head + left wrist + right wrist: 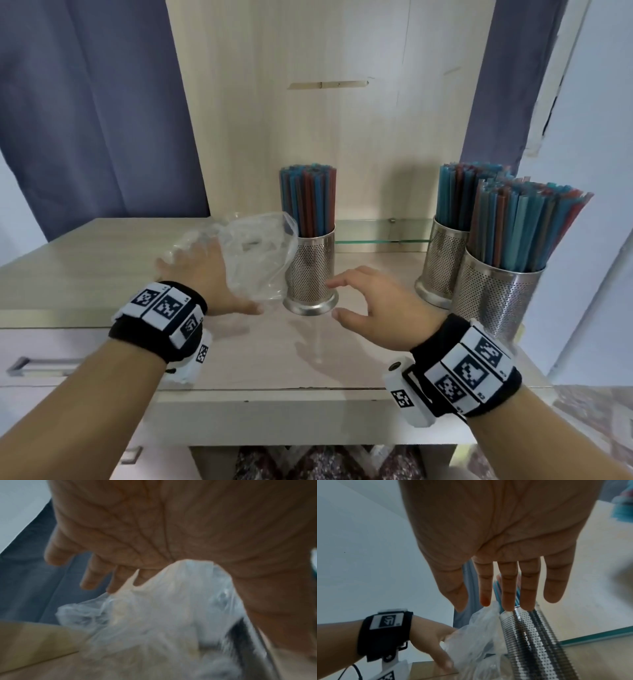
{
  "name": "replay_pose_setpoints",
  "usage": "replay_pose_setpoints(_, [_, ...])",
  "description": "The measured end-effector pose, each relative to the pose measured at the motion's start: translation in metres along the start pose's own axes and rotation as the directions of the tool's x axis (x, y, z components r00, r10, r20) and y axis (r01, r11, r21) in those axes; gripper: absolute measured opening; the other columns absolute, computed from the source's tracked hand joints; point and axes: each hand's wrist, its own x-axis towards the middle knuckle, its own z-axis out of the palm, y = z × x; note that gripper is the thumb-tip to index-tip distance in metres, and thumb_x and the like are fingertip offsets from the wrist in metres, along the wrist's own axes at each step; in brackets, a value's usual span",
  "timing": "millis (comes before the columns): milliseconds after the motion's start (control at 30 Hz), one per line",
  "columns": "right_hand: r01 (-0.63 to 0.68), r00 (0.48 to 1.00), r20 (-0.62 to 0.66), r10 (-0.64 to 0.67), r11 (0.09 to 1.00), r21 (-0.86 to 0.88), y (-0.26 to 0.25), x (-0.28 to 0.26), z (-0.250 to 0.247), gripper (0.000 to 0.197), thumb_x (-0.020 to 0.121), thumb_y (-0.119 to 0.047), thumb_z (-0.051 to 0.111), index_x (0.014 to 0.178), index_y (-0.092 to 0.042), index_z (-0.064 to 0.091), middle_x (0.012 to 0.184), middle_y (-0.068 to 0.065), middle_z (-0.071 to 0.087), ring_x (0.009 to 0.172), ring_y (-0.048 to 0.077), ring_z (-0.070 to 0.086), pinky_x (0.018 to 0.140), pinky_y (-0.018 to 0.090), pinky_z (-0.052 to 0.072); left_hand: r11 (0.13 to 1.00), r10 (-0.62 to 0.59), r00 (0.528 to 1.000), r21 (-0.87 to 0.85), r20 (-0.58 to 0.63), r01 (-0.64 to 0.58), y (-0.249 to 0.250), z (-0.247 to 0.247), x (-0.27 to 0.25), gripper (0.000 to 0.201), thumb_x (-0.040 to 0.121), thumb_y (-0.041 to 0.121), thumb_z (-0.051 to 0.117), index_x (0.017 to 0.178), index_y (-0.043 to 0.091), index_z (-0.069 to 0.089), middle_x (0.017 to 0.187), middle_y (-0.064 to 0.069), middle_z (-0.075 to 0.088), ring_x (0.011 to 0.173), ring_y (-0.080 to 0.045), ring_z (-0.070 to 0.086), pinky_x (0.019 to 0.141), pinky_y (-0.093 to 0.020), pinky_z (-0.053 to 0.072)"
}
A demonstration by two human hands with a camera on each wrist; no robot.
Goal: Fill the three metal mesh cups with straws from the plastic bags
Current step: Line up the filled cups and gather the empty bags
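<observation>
Three metal mesh cups stand on the desk, each packed with blue and red straws: one in the middle [310, 270] and two at the right, one behind [442, 267] and one in front [493, 294]. A crumpled clear plastic bag [260, 253] lies against my left hand [212, 281], just left of the middle cup. It looks empty. The left wrist view shows the bag [163, 615] under my palm [171, 527], fingers straight. My right hand [337, 298] hovers by the middle cup's base, fingers relaxed and holding nothing. Its fingers [510, 595] point at that cup [530, 635].
The pale wooden desk top [102, 274] meets a wooden back panel [325, 137]. A low glass shelf [380, 236] runs behind the cups. A drawer handle [37, 365] is at the lower left. Blue curtains [85, 120] hang on both sides.
</observation>
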Motion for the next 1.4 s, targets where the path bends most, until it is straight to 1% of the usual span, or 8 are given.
replay_pose_setpoints(100, [-0.03,0.997,-0.073,0.029,0.999,-0.018,0.013,-0.014,-0.012,0.042,0.092,-0.033,0.066,0.133,-0.027,0.057,0.131,-0.009,0.054,0.123,0.009,0.048,0.105,0.025,0.037,0.962,0.074,0.953,-0.229,-0.295,-0.146,0.023,-0.014,-0.016,0.15,0.04,0.099,0.05,0.153,0.016,-0.002,0.161,-0.009,0.014,0.146,-0.03,0.02,0.113,-0.058,0.019])
replay_pose_setpoints(233, [0.011,0.907,-0.419,-0.036,0.998,-0.062,0.035,-0.039,-0.03,0.039,0.087,-0.038,0.058,0.12,-0.018,0.067,0.123,0.0,0.059,0.118,0.019,0.053,0.102,0.029,0.039,0.804,0.192,0.754,-0.34,-0.628,-0.488,0.06,-0.02,-0.03,0.109,0.071,0.082,0.049,0.148,0.008,0.027,0.15,-0.011,0.036,0.138,-0.027,0.033,0.113,-0.046,0.028])
replay_pose_setpoints(433, [-0.283,0.368,-0.919,0.139,0.959,0.031,0.078,-0.07,-0.053,0.069,0.078,-0.036,0.069,0.136,-0.004,0.049,0.139,0.02,0.048,0.132,0.035,0.043,0.111,0.045,0.032,0.84,0.155,0.847,-0.383,-0.509,-0.384,0.086,0.003,-0.009,0.103,0.074,0.07,0.063,0.147,0.01,0.024,0.148,-0.013,0.036,0.136,-0.029,0.034,0.112,-0.049,0.03])
replay_pose_setpoints(500, [-0.299,0.291,-0.895,0.339,0.921,0.251,0.094,-0.074,-0.056,0.093,0.074,-0.045,0.074,0.147,-0.004,0.034,0.148,0.015,0.039,0.138,0.028,0.037,0.114,0.048,0.032,0.827,0.148,0.873,-0.426,-0.465,-0.367,0.088,0.012,-0.002,0.106,0.074,0.068,0.065,0.149,0.009,0.019,0.152,-0.013,0.032,0.139,-0.03,0.032,0.113,-0.049,0.03])
replay_pose_setpoints(667, [-0.214,0.474,-0.681,0.558,0.823,0.526,0.111,-0.069,-0.042,0.09,0.067,-0.03,0.091,0.139,-0.022,0.037,0.126,-0.013,0.057,0.111,-0.006,0.057,0.101,0.027,0.05,0.762,0.159,0.9,-0.529,-0.406,-0.374,0.091,0.022,0.011,0.109,0.076,0.059,0.07,0.152,0.005,0.014,0.156,-0.017,0.027,0.141,-0.032,0.031,0.115,-0.045,0.029])
replay_pose_setpoints(833, [-0.234,0.621,-0.575,0.532,0.826,0.512,0.089,-0.057,-0.026,0.08,0.06,-0.038,0.094,0.121,-0.033,0.043,0.109,-0.026,0.058,0.1,-0.011,0.058,0.08,0.006,0.046,0.686,0.143,0.907,-0.621,-0.396,-0.379,0.094,0.025,0.022,0.092,0.078,0.053,0.072,0.147,0.012,0.027,0.146,-0.01,0.047,0.13,-0.028,0.048,0.107,-0.041,0.04])
replay_pose_setpoints(933, [-0.222,0.722,-0.47,0.508,0.813,0.539,0.08,-0.04,-0.015,0.083,0.059,-0.042,0.094,0.126,-0.031,0.046,0.114,-0.018,0.066,0.104,-0.007,0.062,0.087,0.013,0.051,0.664,0.141,0.903,-0.638,-0.406,-0.391,0.095,0.027,0.029,0.086,0.077,0.052,0.074,0.143,0.016,0.031,0.14,-0.006,0.053,0.124,-0.026,0.054,0.103,-0.04,0.044])
replay_pose_setpoints(1400, [-0.432,0.691,-0.374,0.619,0.768,0.473,0.098,0.059,-0.012,0.101,0.067,-0.049,0.087,0.146,-0.019,0.033,0.134,-0.001,0.059,0.124,0.023,0.056,0.104,0.035,0.045,0.694,0.15,0.917,-0.622,-0.369,-0.363,0.104,0.039,0.052,0.089,0.076,0.058,0.071,0.143,0.019,0.028,0.132,-0.005,0.059,0.114,-0.026,0.061,0.093,-0.041,0.052])
